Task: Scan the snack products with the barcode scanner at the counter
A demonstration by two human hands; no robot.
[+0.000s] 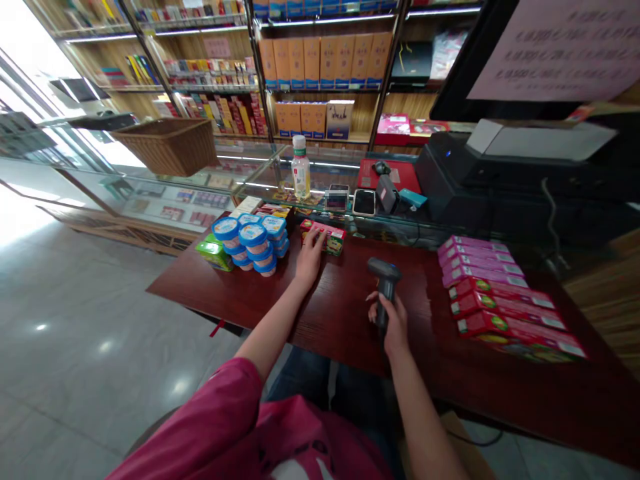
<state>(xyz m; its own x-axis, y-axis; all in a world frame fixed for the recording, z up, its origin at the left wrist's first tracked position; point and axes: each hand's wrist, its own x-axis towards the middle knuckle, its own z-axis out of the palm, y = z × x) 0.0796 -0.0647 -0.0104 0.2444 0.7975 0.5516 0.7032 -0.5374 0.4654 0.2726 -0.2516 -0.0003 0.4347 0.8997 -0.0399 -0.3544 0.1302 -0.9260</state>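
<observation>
My right hand (393,323) is closed round the handle of a dark barcode scanner (384,275), held just above the dark red wooden table (325,320) with its head pointing away from me. My left hand (310,257) reaches forward with its fingers stretched flat onto a long pink and green box (324,237) lying near the table's far edge. Left of that hand stands a stack of blue-lidded round tubs (254,243), with a green packet (215,253) beside it.
Rows of long pink and red boxes (495,297) lie on the table's right side. Behind the table a glass counter (260,177) carries a bottle (301,167), small devices and a wicker basket (170,143). A black register (500,180) stands at the right. Stocked shelves (320,60) line the back.
</observation>
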